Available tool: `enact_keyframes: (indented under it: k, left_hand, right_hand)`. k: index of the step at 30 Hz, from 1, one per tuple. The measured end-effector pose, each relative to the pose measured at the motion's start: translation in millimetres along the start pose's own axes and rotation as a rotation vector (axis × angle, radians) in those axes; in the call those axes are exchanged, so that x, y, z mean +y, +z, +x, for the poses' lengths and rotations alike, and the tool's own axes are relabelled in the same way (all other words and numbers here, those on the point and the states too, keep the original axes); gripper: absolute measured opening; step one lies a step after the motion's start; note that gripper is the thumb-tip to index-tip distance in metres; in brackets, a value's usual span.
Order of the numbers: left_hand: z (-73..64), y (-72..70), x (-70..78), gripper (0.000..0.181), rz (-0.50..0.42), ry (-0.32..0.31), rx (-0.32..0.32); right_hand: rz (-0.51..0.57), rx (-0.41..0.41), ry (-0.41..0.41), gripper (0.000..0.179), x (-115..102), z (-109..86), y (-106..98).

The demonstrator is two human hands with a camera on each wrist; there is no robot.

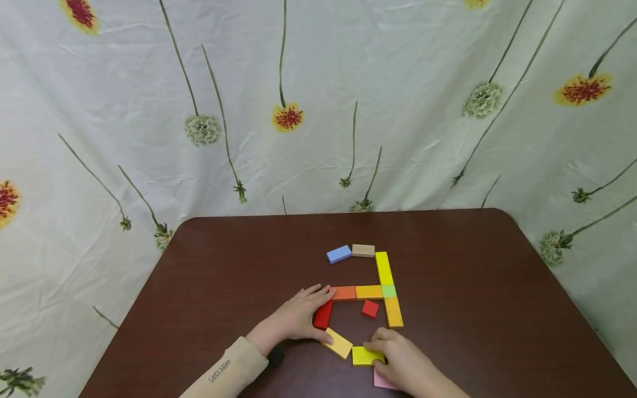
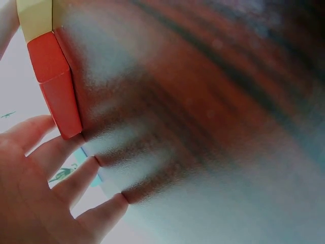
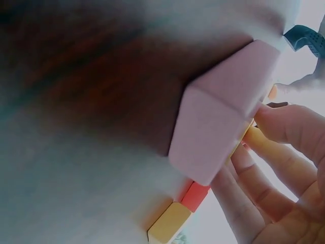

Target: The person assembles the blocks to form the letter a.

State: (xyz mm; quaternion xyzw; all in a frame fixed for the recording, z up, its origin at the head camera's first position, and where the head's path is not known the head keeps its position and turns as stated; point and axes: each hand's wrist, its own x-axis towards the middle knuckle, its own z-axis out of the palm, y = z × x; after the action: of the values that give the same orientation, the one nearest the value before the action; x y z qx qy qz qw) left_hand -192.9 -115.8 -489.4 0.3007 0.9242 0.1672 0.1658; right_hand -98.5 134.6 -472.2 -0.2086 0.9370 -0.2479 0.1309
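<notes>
Flat coloured wooden blocks lie on the brown table (image 1: 259,249). My left hand (image 1: 296,314) has its fingers spread on the table beside a red block (image 1: 323,315). Its index fingertip reaches the corner by the orange-red block (image 1: 344,293), while the thumb touches a pale yellow block (image 1: 339,345). My right hand (image 1: 400,356) pinches a bright yellow block (image 1: 365,356) between thumb and fingers, near the pale yellow one's end. A pink block (image 3: 213,127) lies just under that hand, partly covered in the head view.
Beyond the hands, a light orange block (image 1: 368,292), a green block (image 1: 389,291), a long yellow block (image 1: 384,268) and an amber block (image 1: 393,313) join up. A small red block (image 1: 370,309) lies inside. Farther back are a tan block (image 1: 363,251) and a blue block (image 1: 339,254).
</notes>
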Motion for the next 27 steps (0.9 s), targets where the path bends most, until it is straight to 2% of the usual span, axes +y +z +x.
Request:
enact_keyframes:
  k: [7,13,27]
  left_hand:
    - [-0.5,-0.8,0.9,0.101,0.004,0.002,0.002]
    - [-0.3,-0.5,0.9,0.101,0.001,-0.004,-0.004]
    - [-0.2,0.5,-1.0,0.102,0.001,0.002,-0.002]
  right_hand:
    - [0.003,0.053,-0.055,0.029,1.7,-2.8,0.6]
    - [0.017,0.038,-0.034,0.029,4.5,-1.8,2.0]
    - [0.002,0.070,-0.070,0.027,7.4,-2.7,2.9]
